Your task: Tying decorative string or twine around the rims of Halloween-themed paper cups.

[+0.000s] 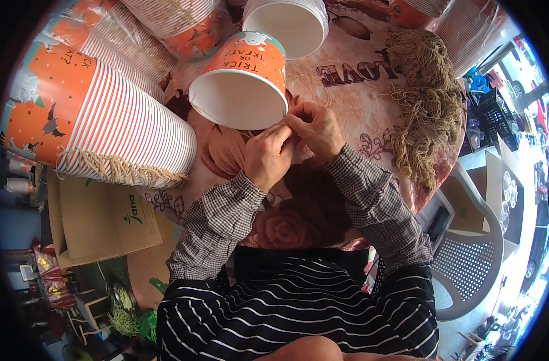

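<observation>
An orange paper bucket (244,66) with a white inside lies tilted on the table, its open mouth toward me. At the right side of its rim, my left hand (268,157) and my right hand (318,128) meet with fingertips pinched close together. What lies between the fingertips is too small and covered to make out. A thin strand, perhaps cord, shows at the left of the rim. To the left lies a long nested stack of matching buckets (130,120), with beige cord loops (121,168) hanging along its rims.
A heap of beige cords (425,102) covers the right of the flowered tablecloth (352,114). White-mouthed buckets (286,27) and plastic-wrapped stacks (178,27) stand at the back. A cardboard box (106,219) sits lower left; a grey plastic chair (470,265) is at right.
</observation>
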